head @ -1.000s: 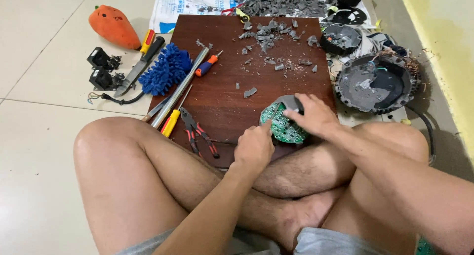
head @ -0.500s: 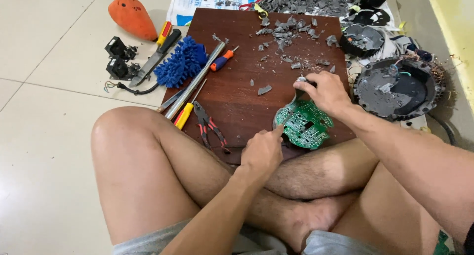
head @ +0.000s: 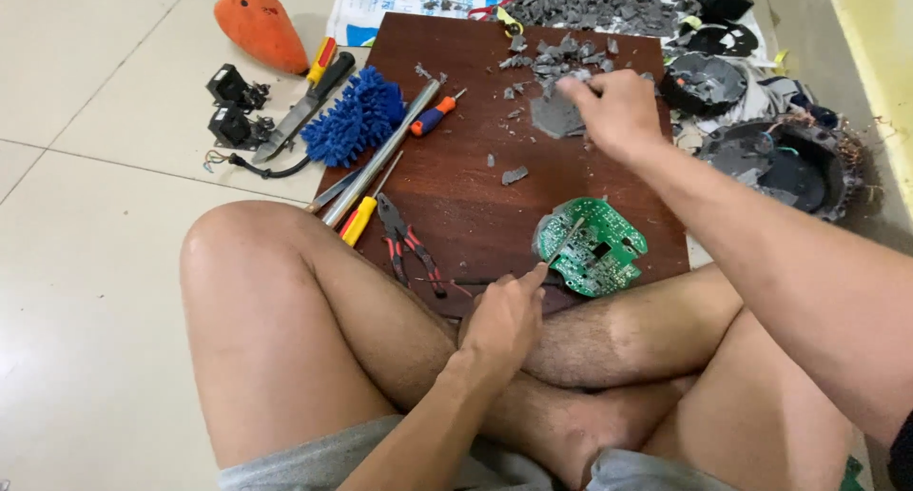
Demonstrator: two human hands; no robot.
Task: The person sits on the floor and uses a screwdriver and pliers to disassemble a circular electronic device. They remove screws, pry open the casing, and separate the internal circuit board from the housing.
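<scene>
Brown wood is filling the middle of the head view: a board (head: 456,182) is lying on the tiled floor in front of a person who is sitting cross-legged. Near its front edge a green circuit board (head: 592,246) is lying flat, just beyond the crossed shins.

The left hand (head: 504,315) is resting at the board's near edge, its fingers curled round a thin metal tool (head: 565,240) whose tip is lying on the circuit board. The right hand (head: 613,110) is reaching to the far side of the board, well apart from the circuit board, with its fingers closing on a flat grey plastic piece (head: 554,115) among the grey fragments (head: 571,49) scattered there.

Left of the circuit board, red-handled pliers (head: 409,244) are lying beside a yellow-handled screwdriver (head: 366,210) and a long steel rod (head: 385,148). A small orange-and-blue screwdriver (head: 435,115) is lying near the rod's far end.

Off the board to the left, a blue mop head (head: 357,120) is touching the board's edge, with a knife (head: 304,106), two black parts (head: 233,106) and an orange shell (head: 259,25) sitting on the tiles beyond it. On the right, a round black housing (head: 789,158) is sitting on the floor.
</scene>
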